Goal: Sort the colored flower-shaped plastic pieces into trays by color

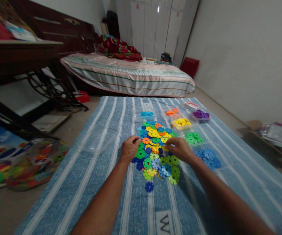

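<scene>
A heap of flat, flower-shaped plastic discs in many colours lies on a blue-and-white striped cloth. My left hand rests at the heap's left edge with its fingers curled under; what it holds, if anything, is hidden. At the heap's right edge my right hand pinches a yellow disc. One dark blue disc lies apart, nearer to me.
Clear trays beyond and right of the heap hold sorted discs: light blue, orange, yellow, purple, green, blue. An empty clear tray sits left. A bed, a dark table and a toy bag surround the cloth.
</scene>
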Motion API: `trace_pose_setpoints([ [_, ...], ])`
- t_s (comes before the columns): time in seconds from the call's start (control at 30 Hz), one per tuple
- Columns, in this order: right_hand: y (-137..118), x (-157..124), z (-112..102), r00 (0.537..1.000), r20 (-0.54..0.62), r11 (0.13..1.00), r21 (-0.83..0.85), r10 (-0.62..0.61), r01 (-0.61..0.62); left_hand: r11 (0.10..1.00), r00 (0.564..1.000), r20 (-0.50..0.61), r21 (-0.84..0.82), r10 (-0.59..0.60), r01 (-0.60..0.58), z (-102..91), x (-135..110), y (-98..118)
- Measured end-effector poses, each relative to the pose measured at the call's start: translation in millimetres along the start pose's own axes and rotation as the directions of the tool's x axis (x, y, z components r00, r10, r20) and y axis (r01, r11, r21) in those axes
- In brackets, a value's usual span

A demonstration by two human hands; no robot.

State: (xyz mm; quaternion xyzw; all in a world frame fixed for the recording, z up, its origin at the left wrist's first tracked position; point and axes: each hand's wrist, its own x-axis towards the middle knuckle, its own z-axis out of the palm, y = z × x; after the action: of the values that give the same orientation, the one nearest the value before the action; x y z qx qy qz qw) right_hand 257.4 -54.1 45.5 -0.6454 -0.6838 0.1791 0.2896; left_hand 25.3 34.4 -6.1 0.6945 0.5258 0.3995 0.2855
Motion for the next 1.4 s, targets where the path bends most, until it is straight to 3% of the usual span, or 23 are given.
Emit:
trace_pose_setpoints([
  [0.1,6.8,25.7,-29.4,0.966,-0.256,0.997,-0.069,0.022,-0.041,1.000,1.000,-0.003,0.002,0.002,-0.002,0.9,0.5,-1.2],
  [0.17,10.6,40.3,-46.8,0.877,-0.480,0.979,-0.180,-0.005,-0.093,1.000,1.000,-0.004,-0.001,0.001,-0.001,1.6,0.6,-1.5],
  [0.23,10.9,44.7,-52.8,0.834,-0.549,0.962,-0.255,-0.057,-0.102,1.000,1.000,-0.007,-0.007,-0.005,0.005,2.1,0.3,-1.3],
  [0.3,5.7,35.4,-43.0,0.881,-0.459,0.960,-0.277,-0.111,-0.023,1.000,1.000,-0.009,-0.012,-0.010,0.010,2.4,-0.3,-1.0],
  [0.4,-11.0,2.3,-6.1,0.957,-0.181,0.956,-0.231,-0.227,0.182,1.000,1.000,-0.001,-0.012,-0.010,0.010,2.6,-1.3,-0.8],
  [0.47,-23.5,-21.9,21.1,0.951,-0.033,0.939,-0.175,-0.308,0.298,1.000,1.000,0.001,-0.010,-0.010,0.010,2.6,-1.7,-0.7],
  [0.57,-33.8,-45.7,49.3,0.917,0.060,0.903,-0.159,-0.394,0.398,1.000,1.000,-0.001,-0.013,-0.011,0.011,2.8,-1.8,0.1],
  [0.7,-21.5,-53.1,59.8,0.938,0.034,0.912,-0.225,-0.344,0.342,1.000,1.000,0.000,-0.014,-0.009,0.009,2.8,-2.0,2.3],
  [0.87,5.5,-56.0,53.6,0.967,-0.070,0.930,-0.301,-0.244,0.213,1.000,1.000,-0.003,-0.012,-0.004,0.004,2.9,-2.5,3.0],
  [0.97,6.7,-63.8,49.9,0.969,-0.130,0.933,-0.324,-0.209,0.158,1.000,1.000,0.000,-0.011,-0.007,0.007,2.9,-2.5,2.7],
  [1.2,-8.2,-87.4,49.9,0.968,-0.019,0.928,-0.289,-0.251,0.235,1.000,1.000,0.001,-0.001,-0.012,0.012,2.5,-2.7,4.2],
  [1.4,1.2,-96.1,44.4,0.973,-0.088,0.934,-0.312,-0.214,0.177,1.000,1.000,-0.003,-0.003,-0.015,0.015,2.3,-2.9,4.8],
])
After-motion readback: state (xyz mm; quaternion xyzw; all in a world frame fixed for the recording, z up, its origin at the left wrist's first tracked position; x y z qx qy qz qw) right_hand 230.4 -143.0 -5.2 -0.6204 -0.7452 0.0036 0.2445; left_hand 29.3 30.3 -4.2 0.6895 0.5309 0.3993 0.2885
